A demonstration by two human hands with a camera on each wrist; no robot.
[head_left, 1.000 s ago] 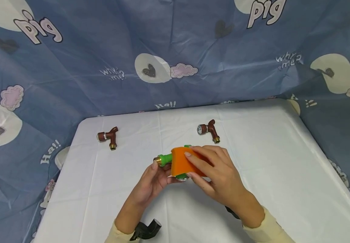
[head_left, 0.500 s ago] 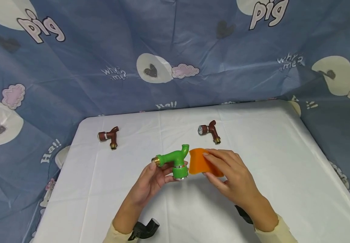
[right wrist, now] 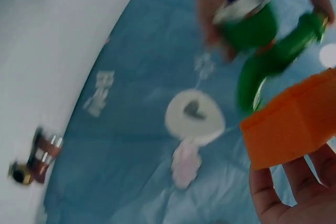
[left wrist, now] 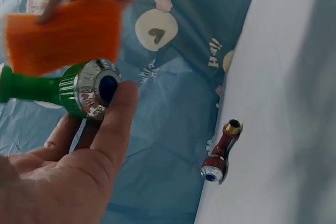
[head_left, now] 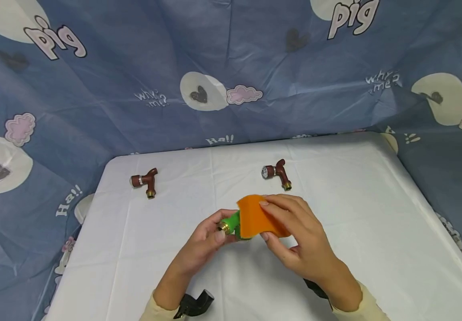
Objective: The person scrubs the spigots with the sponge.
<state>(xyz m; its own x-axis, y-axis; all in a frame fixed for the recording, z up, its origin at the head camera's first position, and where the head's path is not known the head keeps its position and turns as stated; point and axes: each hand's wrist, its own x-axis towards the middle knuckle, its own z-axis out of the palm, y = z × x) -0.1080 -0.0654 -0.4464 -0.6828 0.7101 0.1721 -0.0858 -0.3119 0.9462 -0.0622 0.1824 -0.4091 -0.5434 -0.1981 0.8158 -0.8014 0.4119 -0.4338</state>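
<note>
My left hand (head_left: 204, 243) grips a green tap (head_left: 231, 221), its brass threaded end toward the thumb. In the left wrist view, the fingers of the left hand (left wrist: 86, 153) lie around the silver-rimmed knob of the tap (left wrist: 39, 88). Pinched between the fingers and thumb of my right hand (head_left: 303, 236) is an orange cloth or sponge (head_left: 256, 217), which covers part of the tap from the head view. In the right wrist view the orange piece (right wrist: 289, 127) stands apart from the green tap (right wrist: 262, 56), which is blurred.
Two brown taps lie on the white-covered table (head_left: 166, 267), one at the back left (head_left: 146, 180) and one behind my right hand (head_left: 279, 173). A blue printed cloth (head_left: 134, 125) hangs behind the table and along its sides.
The orange piece moved right off the tap, then came back left in front of it. My left hand has turned the tap, and its brass end now points more toward the near side.
</note>
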